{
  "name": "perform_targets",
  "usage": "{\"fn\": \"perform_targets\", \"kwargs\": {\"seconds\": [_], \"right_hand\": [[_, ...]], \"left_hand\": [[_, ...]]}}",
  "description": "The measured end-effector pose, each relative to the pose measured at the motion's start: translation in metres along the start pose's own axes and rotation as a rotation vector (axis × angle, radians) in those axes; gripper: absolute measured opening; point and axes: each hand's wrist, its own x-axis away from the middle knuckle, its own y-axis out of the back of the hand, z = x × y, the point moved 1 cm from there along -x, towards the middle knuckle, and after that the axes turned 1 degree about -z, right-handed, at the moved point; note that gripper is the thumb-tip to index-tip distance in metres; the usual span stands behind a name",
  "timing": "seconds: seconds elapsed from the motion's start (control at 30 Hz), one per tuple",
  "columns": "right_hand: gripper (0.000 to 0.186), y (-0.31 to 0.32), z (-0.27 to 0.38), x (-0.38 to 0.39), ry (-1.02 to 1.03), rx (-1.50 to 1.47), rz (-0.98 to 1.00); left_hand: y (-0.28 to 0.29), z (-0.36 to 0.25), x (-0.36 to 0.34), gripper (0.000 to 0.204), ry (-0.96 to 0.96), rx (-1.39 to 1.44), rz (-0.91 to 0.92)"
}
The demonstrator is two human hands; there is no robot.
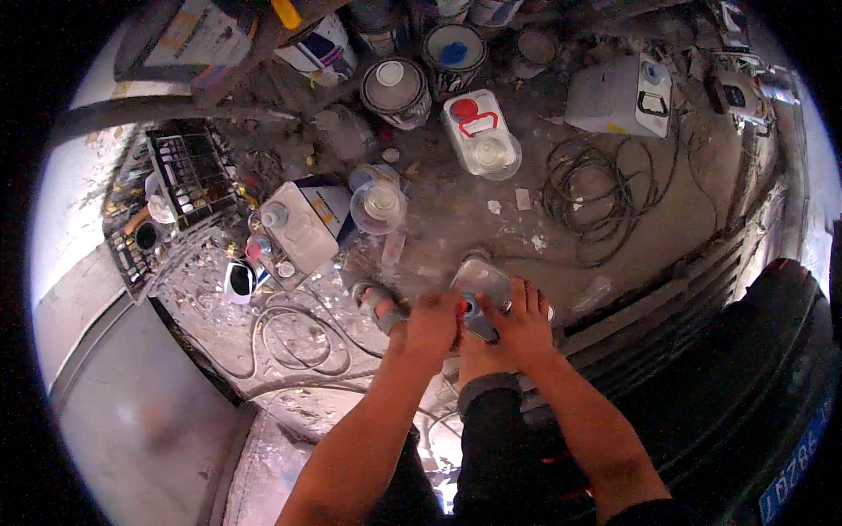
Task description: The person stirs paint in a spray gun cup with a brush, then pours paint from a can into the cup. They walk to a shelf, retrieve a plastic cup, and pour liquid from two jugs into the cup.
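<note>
Between my knees stands a pale square-topped can [484, 279] with a round blue-grey spout [471, 305] and a grey flap beside it. My left hand [428, 326] is closed at the spout's left side. A small red thing [461, 306] shows at its fingertips, and most of it is hidden. On the can's right side my right hand [524, 329] grips, its fingers pointing away from me and its thumb near the grey flap. A white round edge [551, 313] peeks out beside the right fingers; what it belongs to is hidden.
Ahead sits a white jug [465, 110] with red cap and handle, a clear cup [493, 154] on it. Another clear cup [382, 207] stands near a large white can [303, 226]. A coiled hose [596, 188] lies right; a dark car bumper [728, 377] is close.
</note>
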Motion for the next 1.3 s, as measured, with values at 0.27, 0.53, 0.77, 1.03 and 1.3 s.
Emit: {"fn": "perform_targets", "kwargs": {"seconds": [0.27, 0.53, 0.77, 1.03, 1.3], "right_hand": [[0.082, 0.028, -0.010, -0.011, -0.175, -0.027, 0.149], [0.084, 0.063, -0.055, -0.042, -0.409, -0.085, 0.262], [0.084, 0.091, -0.082, -0.091, -0.345, -0.052, 0.354], [0.094, 0.108, -0.096, -0.138, -0.366, -0.076, 0.560], [0.094, 0.106, -0.103, -0.168, -0.352, -0.069, 0.663]], "left_hand": [[0.030, -0.027, 0.073, 0.023, 0.279, 0.557, -0.059], [0.007, 0.059, 0.121, 0.028, 0.407, 0.671, 0.021], [-0.006, 0.125, 0.143, 0.028, 0.447, 0.637, -0.049], [-0.008, 0.130, 0.144, 0.029, 0.452, 0.648, -0.046], [-0.009, 0.135, 0.147, 0.029, 0.381, 0.654, -0.067]]}}
